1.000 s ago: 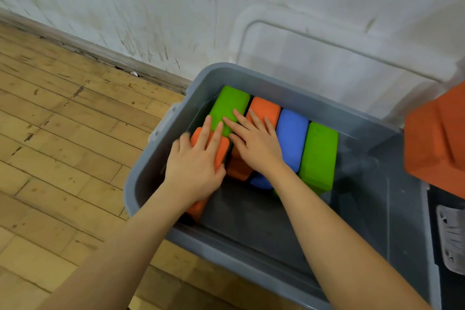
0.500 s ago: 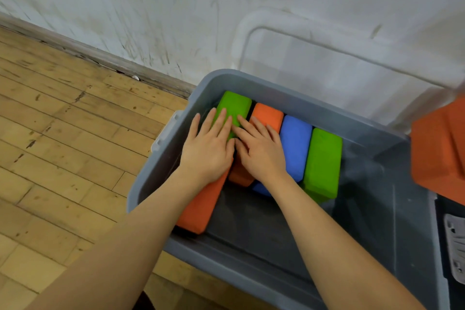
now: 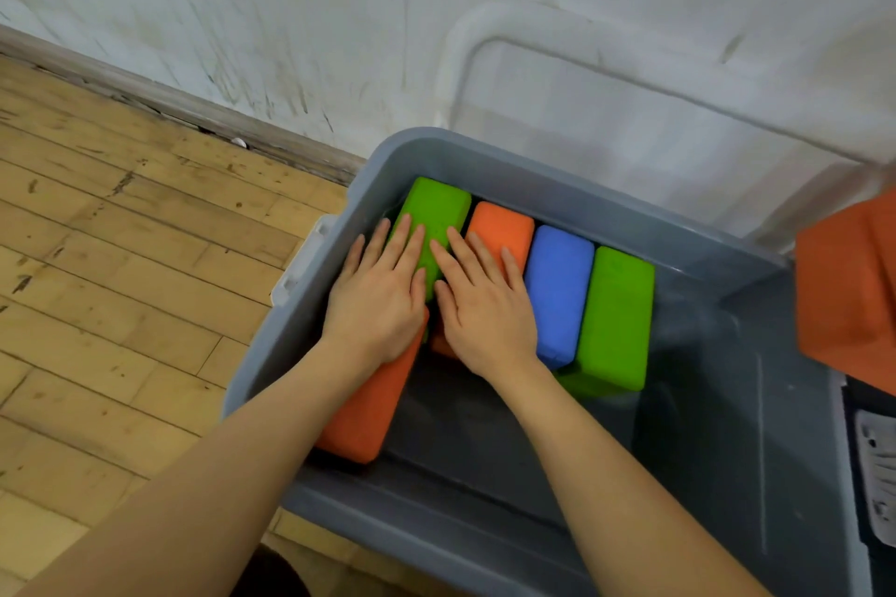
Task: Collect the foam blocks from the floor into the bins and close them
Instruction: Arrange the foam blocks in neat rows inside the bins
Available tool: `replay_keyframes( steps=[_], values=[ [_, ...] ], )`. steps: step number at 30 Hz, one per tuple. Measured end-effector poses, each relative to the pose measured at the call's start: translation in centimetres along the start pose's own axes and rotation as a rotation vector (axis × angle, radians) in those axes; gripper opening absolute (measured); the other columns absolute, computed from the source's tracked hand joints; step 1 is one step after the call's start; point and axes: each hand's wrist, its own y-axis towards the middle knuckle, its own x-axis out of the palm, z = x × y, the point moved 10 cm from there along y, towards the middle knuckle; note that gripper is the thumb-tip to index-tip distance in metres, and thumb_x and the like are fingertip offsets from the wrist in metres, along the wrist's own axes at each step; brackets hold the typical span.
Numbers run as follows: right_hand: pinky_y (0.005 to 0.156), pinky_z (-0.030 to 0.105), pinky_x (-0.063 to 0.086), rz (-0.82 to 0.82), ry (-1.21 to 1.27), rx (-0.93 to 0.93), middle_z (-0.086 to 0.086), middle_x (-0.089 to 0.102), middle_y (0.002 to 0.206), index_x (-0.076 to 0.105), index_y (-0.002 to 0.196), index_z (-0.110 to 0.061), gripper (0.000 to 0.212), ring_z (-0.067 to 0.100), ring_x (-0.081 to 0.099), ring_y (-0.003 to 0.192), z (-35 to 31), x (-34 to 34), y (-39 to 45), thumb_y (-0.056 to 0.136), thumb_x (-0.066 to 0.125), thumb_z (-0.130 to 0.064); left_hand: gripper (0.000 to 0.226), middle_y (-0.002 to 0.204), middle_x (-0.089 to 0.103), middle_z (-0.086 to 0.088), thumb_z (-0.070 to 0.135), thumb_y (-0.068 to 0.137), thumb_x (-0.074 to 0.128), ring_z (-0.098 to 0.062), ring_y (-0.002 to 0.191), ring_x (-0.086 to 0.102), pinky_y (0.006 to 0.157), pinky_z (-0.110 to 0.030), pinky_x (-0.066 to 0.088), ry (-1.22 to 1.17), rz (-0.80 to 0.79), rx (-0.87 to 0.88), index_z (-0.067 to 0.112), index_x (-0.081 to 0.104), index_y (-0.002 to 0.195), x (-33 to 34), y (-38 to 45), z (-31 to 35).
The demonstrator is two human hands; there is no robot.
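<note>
From the head camera, a grey plastic storage bin (image 3: pixel 485 170) fills the centre and lower right of the frame, standing on a worn wooden plank floor (image 3: pixel 121 281) against a scuffed white wall (image 3: pixel 291 15). A translucent white plastic lid (image 3: pixel 630 112) leans against that wall behind the bin.

Inside the bin, foam blocks stand side by side in a row: a green foam block at the left end (image 3: pixel 439 208), an orange foam block next to it (image 3: pixel 502 228), a blue foam block (image 3: pixel 557 291), then a second green foam block (image 3: pixel 613 320). A longer orange foam block (image 3: pixel 368 407) lies by the bin's left wall, partly under the left forearm.

The left hand (image 3: pixel 378 301) lies flat with fingers straight, pressing on the long orange block and touching the first green one. The right hand (image 3: pixel 485 310), also flat and spread, rests on the upright orange block.

At the right edge of the frame a dark orange foam shape (image 3: pixel 853 296) sits, blurred, above another bin's edge.

The risk, as I judge it: the long orange block looks wedged at a slant, so pressing hard may tip the row or leave it proud, blocking the lid.
</note>
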Motion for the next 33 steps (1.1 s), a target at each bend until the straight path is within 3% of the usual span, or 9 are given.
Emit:
replay_keyframes(
  steps=[3,6,10,14,23,28,31,33],
  values=[
    [0.116,0.038,0.002,-0.069,0.038,0.002,-0.008,0.023,0.155,0.029,0.146,-0.028,0.054,0.012,0.013,0.144,0.0,0.1,0.3,0.095,0.015,-0.041,0.065,0.152,0.029,-0.005,0.039,0.088,0.013,-0.024,0.141,0.025,0.115,-0.043,0.014,-0.010,0.020,-0.004,0.015,0.035,0.144,-0.6,0.0,0.2],
    [0.115,0.033,-0.001,-0.127,0.112,0.008,-0.010,0.022,0.155,0.031,0.145,-0.029,0.045,0.010,0.011,0.144,0.6,-0.4,0.4,0.100,0.029,-0.032,0.060,0.138,0.050,-0.010,0.036,0.085,0.025,-0.032,0.122,0.050,0.105,-0.048,0.033,-0.018,0.037,-0.015,0.011,0.055,0.130,-1.4,-0.3,0.5],
    [0.109,0.036,0.016,0.019,0.107,0.096,-0.003,0.040,0.147,0.048,0.135,-0.026,0.040,0.019,0.033,0.135,2.5,-5.2,-1.7,0.095,0.044,-0.025,0.059,0.130,0.057,-0.012,0.036,0.083,0.026,-0.034,0.113,0.056,0.097,-0.046,0.040,-0.026,0.005,-0.012,0.008,0.061,0.122,-2.4,-1.5,1.2],
    [0.103,0.031,0.017,0.139,0.071,0.127,0.000,0.043,0.145,0.052,0.132,-0.024,0.043,0.020,0.037,0.135,4.4,-11.6,-5.0,0.091,0.042,-0.028,0.055,0.120,0.063,-0.015,0.034,0.082,0.032,-0.035,0.108,0.060,0.092,-0.045,0.045,-0.060,0.081,0.048,0.007,0.064,0.117,-6.5,-2.7,4.1],
    [0.097,0.025,0.014,0.713,-0.030,0.179,-0.001,0.054,0.135,0.059,0.123,-0.025,0.040,0.017,0.042,0.128,7.1,-34.1,-12.2,0.087,0.042,-0.031,0.057,0.132,0.055,-0.014,0.036,0.085,0.031,-0.032,0.116,0.054,0.096,-0.044,0.037,-0.256,0.366,0.401,0.008,0.055,0.128,-23.5,-2.4,19.3],
    [0.101,0.032,0.018,1.065,-0.159,0.278,-0.004,0.054,0.134,0.062,0.119,-0.025,0.035,0.018,0.038,0.126,10.1,-44.6,-19.3,0.087,0.049,-0.025,0.058,0.134,0.053,-0.013,0.038,0.085,0.031,-0.031,0.115,0.055,0.093,-0.045,0.038,-0.378,0.425,0.636,0.009,0.053,0.130,-29.2,-2.8,30.4],
    [0.103,0.040,0.020,1.075,-0.194,0.453,0.001,0.044,0.143,0.056,0.127,-0.026,0.043,0.028,0.033,0.131,14.4,-47.4,-21.9,0.085,0.050,-0.031,0.071,0.149,0.033,-0.010,0.051,0.082,0.020,-0.030,0.127,0.043,0.101,-0.042,0.029,-0.346,0.347,0.741,0.018,0.034,0.144,-29.8,-3.1,36.9],
    [0.107,0.051,0.017,0.980,-0.165,0.603,0.004,0.032,0.151,0.049,0.134,-0.029,0.051,0.036,0.023,0.137,18.6,-47.6,-22.7,0.083,0.049,-0.036,0.069,0.155,0.017,-0.009,0.054,0.088,0.028,-0.031,0.134,0.032,0.106,-0.040,0.022,-0.308,0.271,0.762,0.026,0.015,0.149,-29.0,-2.6,40.2]
  ],
)
